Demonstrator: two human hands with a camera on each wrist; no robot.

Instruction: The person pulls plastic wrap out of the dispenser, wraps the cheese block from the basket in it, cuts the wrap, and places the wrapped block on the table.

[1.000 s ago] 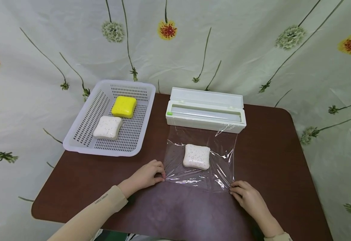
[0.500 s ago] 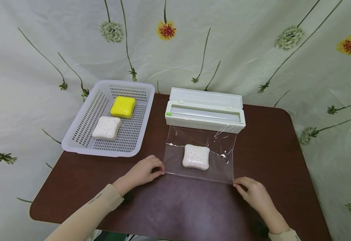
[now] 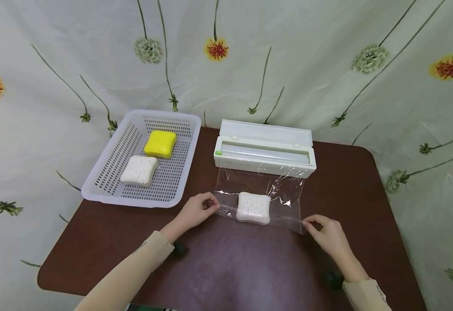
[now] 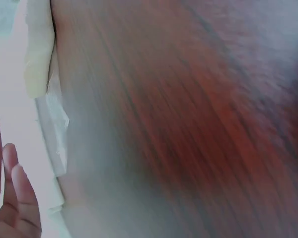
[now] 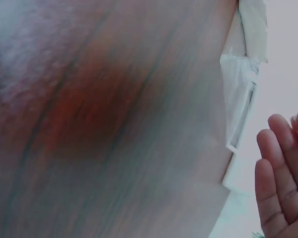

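Note:
A speckled white bar of soap (image 3: 253, 208) lies on the table on a sheet of cling film (image 3: 285, 211). The film runs out from the front of a white cling film dispenser (image 3: 265, 167) with its lid up. My left hand (image 3: 196, 212) pinches the near left corner of the sheet between thumb and finger. At the near right corner, my right hand (image 3: 329, 236) does the same. The near edge looks lifted toward the soap's front. Both wrist views show some fingers at the edge, the left fingers (image 4: 26, 198) and the right fingers (image 5: 278, 178).
Left of the dispenser stands a white perforated basket (image 3: 133, 202). It holds a yellow soap bar (image 3: 160, 144) and another speckled white bar (image 3: 139, 170). A floral curtain (image 3: 245, 77) hangs behind the dark brown table (image 3: 350, 190).
Both hands have moved away from me and carried the film's near edge toward the soap. The edge was first wrinkled, then pulled straight. The soap stays put on the sheet.

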